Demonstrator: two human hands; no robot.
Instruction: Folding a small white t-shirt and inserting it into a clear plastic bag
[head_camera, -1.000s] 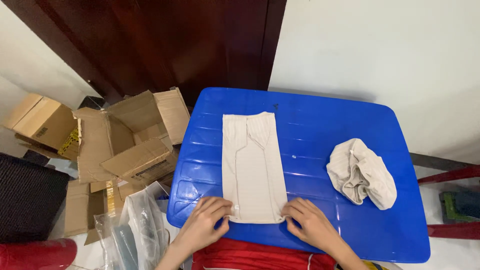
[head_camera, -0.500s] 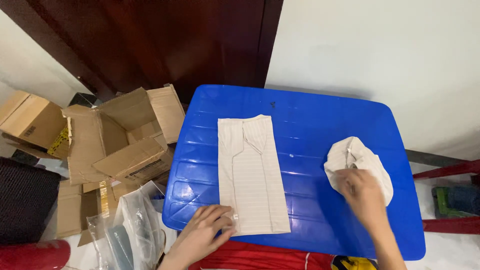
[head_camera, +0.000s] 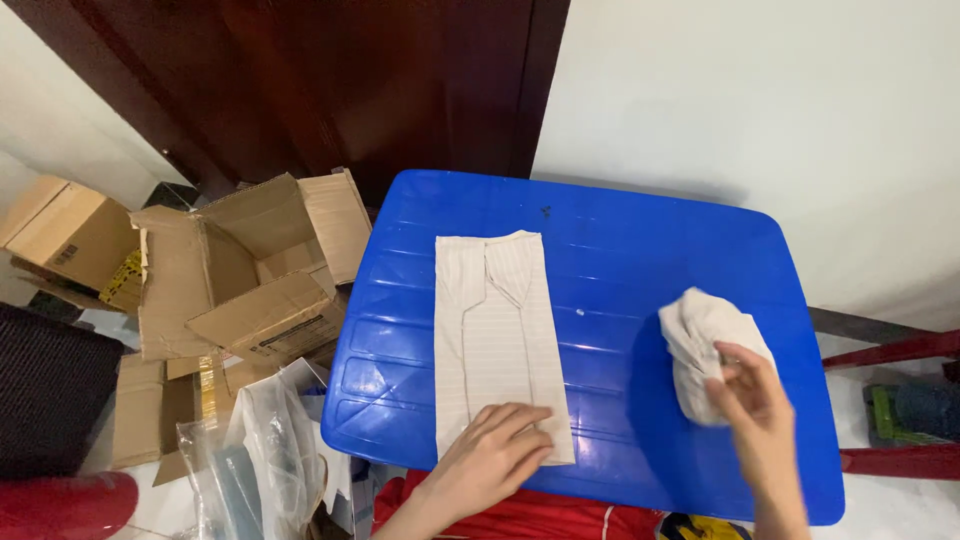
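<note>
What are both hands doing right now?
Left hand: open, flat on the near end of the folded beige shirt.
Right hand: fingers curled on the crumpled beige cloth; a firm grip cannot be told.

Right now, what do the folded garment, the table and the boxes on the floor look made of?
Folded garment: thin woven fabric, pale beige with fine stripes, matte. Table: moulded plastic, glossy blue, ribbed top. Boxes: plain brown cardboard, open flaps showing raw edges.
</note>
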